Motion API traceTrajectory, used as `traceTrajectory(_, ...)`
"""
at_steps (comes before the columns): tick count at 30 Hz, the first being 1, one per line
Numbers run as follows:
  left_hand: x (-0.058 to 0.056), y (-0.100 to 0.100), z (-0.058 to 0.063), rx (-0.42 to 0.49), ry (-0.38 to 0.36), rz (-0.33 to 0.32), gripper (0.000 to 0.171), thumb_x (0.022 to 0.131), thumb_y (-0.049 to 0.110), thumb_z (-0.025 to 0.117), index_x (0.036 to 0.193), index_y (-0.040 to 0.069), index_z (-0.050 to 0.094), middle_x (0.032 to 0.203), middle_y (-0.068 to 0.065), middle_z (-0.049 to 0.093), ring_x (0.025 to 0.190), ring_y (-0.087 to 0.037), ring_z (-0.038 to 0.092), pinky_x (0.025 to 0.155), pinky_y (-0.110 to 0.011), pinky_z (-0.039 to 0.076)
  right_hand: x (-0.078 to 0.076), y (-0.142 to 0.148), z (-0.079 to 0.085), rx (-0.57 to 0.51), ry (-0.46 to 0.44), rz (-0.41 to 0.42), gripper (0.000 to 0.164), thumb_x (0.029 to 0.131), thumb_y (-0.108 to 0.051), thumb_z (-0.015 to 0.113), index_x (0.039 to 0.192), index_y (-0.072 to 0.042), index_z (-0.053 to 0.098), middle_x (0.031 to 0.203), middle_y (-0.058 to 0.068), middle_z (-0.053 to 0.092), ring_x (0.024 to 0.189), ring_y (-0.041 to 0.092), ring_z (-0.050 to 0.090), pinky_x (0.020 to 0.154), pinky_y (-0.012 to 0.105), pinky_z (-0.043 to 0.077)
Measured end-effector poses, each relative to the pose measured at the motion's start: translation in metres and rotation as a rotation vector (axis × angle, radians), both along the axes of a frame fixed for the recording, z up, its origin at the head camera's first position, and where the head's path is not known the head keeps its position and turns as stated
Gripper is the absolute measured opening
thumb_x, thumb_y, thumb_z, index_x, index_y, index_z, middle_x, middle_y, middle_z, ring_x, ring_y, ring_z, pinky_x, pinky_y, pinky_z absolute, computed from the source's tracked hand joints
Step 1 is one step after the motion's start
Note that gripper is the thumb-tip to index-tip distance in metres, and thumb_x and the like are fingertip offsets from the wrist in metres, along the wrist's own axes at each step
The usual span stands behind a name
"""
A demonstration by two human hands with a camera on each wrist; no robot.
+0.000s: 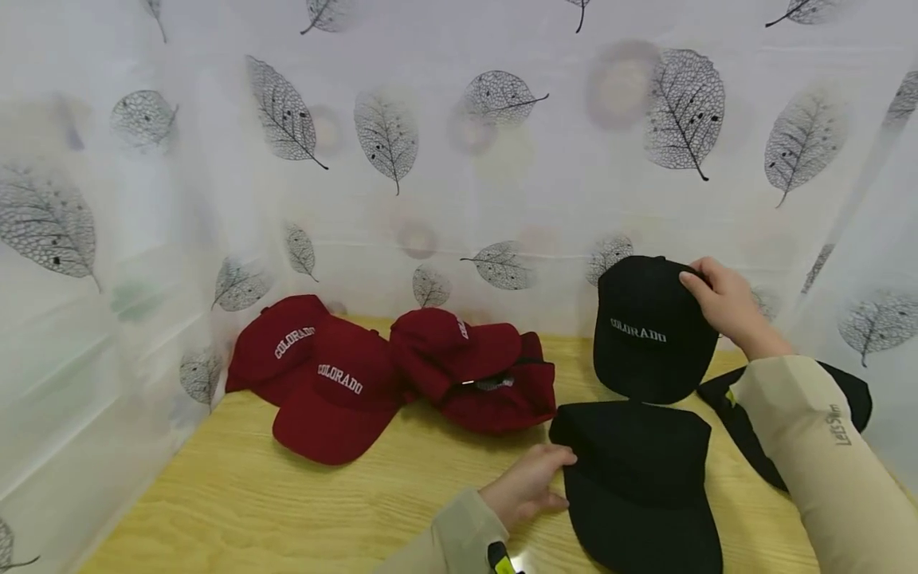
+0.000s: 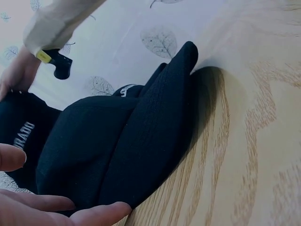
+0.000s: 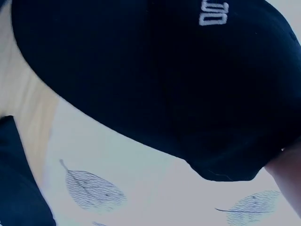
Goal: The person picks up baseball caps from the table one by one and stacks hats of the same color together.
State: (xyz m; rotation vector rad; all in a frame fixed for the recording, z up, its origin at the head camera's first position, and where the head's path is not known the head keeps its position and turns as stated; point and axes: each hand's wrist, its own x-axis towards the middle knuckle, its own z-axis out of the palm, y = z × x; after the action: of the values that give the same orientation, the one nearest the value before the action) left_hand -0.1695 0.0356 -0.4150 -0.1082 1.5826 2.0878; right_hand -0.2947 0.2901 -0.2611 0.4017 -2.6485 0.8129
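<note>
One right arm (image 1: 803, 430) extends, fingers (image 1: 701, 288) gripping a black cap (image 1: 654, 359).

The cap (image 1: 649, 364) I hold looks matt cloth, the tabletop (image 1: 251, 486) smooth grained wood, the curtain (image 1: 430, 44) faintly glossy plastic.

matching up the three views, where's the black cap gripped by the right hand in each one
Head: black cap right of centre, gripped by the right hand.
Left wrist: black cap at the left edge, partly cut off.
Right wrist: black cap large, across the top and right.
Shared landmark: the leaf-print backdrop behind it.
</note>
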Motion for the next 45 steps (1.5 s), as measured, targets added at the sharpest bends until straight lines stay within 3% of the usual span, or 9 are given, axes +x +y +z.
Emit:
traceTrajectory(8, 0.001, 0.001, -0.001, 0.007, 0.0, 0.008, 0.044, 0.085, 0.015, 0.053, 0.122, -0.005, 0.039, 0.127, -0.018, 0.033, 0.125, -0.038, 0.027, 0.086, -0.062, 0.034, 0.028, 0.002, 0.032, -0.084, 0.131, -0.052, 0.033, 0.097, -0.03, 0.036, 0.104, 0.001, 0.045, 0.081, 0.013, 0.038, 0.07, 0.012, 0.034, 0.063, 0.031, 0.026)
traceTrajectory(13, 0.0, 0.001, -0.001, 0.006, -0.021, 0.016, 0.044, 0.086, 0.015, 0.053, 0.122, -0.005, 0.039, 0.128, -0.019, 0.033, 0.126, -0.04, 0.025, 0.086, -0.062, 0.033, 0.052, 0.003, 0.046, -0.116, 0.136, -0.032, 0.027, 0.097, -0.026, 0.037, 0.104, 0.0, 0.044, 0.078, 0.012, 0.033, 0.069, 0.012, 0.033, 0.059, 0.027, 0.024)
traceTrajectory(17, -0.001, 0.004, 0.0, 0.042, -0.027, 0.032, 0.052, 0.087, 0.017, 0.051, 0.129, -0.008, 0.032, 0.135, -0.023, 0.027, 0.129, -0.041, 0.019, 0.088, -0.066, 0.028, 0.07, 0.001, 0.051, -0.111, 0.114, 0.037, 0.019, 0.096, -0.021, 0.039, 0.101, -0.004, 0.044, 0.075, 0.009, 0.033, 0.065, 0.013, 0.033, 0.056, 0.027, 0.024)
traceTrajectory(22, -0.003, 0.009, -0.001, 0.135, -0.008, 0.044, 0.063, 0.092, 0.026, 0.042, 0.135, -0.013, 0.017, 0.143, -0.028, 0.016, 0.132, -0.043, 0.008, 0.085, -0.072, 0.021, 0.092, -0.002, 0.045, -0.111, 0.135, 0.178, 0.008, 0.094, -0.01, 0.042, 0.097, -0.006, 0.048, 0.074, 0.003, 0.037, 0.065, 0.011, 0.035, 0.056, 0.026, 0.023)
traceTrajectory(28, -0.002, 0.016, -0.002, 0.166, -0.007, 0.069, 0.064, 0.093, 0.035, 0.039, 0.133, -0.013, 0.024, 0.142, -0.029, 0.02, 0.131, -0.045, 0.008, 0.084, -0.073, 0.021, 0.114, -0.006, 0.033, -0.142, 0.113, 0.321, 0.01, 0.092, 0.001, 0.041, 0.091, -0.005, 0.048, 0.07, 0.0, 0.039, 0.064, 0.011, 0.039, 0.055, 0.025, 0.027)
traceTrajectory(34, -0.006, 0.018, 0.004, 0.122, 0.001, 0.078, 0.064, 0.092, 0.03, 0.042, 0.137, -0.01, 0.019, 0.142, -0.03, 0.016, 0.13, -0.046, 0.011, 0.089, -0.068, 0.023, 0.13, -0.008, 0.024, -0.142, 0.06, 0.373, 0.015, 0.092, 0.004, 0.038, 0.094, -0.006, 0.049, 0.071, -0.001, 0.046, 0.059, 0.012, 0.046, 0.051, 0.027, 0.035)
traceTrajectory(38, -0.011, 0.012, 0.008, 0.047, 0.105, 0.119, 0.054, 0.09, 0.023, 0.045, 0.13, -0.009, 0.031, 0.136, -0.028, 0.031, 0.125, -0.043, 0.028, 0.092, -0.059, 0.031, 0.136, -0.006, 0.019, -0.118, 0.093, 0.407, 0.02, 0.089, 0.008, 0.039, 0.092, -0.008, 0.049, 0.07, -0.003, 0.044, 0.062, 0.01, 0.044, 0.052, 0.025, 0.033)
traceTrajectory(41, -0.014, 0.009, 0.01, 0.087, 0.172, 0.119, 0.045, 0.09, 0.023, 0.047, 0.122, -0.007, 0.04, 0.13, -0.023, 0.04, 0.12, -0.036, 0.037, 0.093, -0.053, 0.034, 0.14, -0.006, 0.016, -0.11, 0.112, 0.401, 0.021, 0.088, 0.009, 0.04, 0.087, -0.011, 0.047, 0.068, -0.005, 0.038, 0.063, 0.009, 0.04, 0.053, 0.025, 0.029)
traceTrajectory(45, -0.014, 0.008, 0.013, 0.206, 0.154, 0.078, 0.042, 0.089, 0.027, 0.049, 0.119, -0.001, 0.041, 0.122, -0.012, 0.044, 0.111, -0.026, 0.042, 0.09, -0.046, 0.037, 0.144, -0.007, 0.01, -0.141, 0.117, 0.378, 0.023, 0.087, 0.01, 0.042, 0.086, -0.012, 0.048, 0.069, -0.005, 0.038, 0.064, 0.009, 0.04, 0.053, 0.024, 0.028)
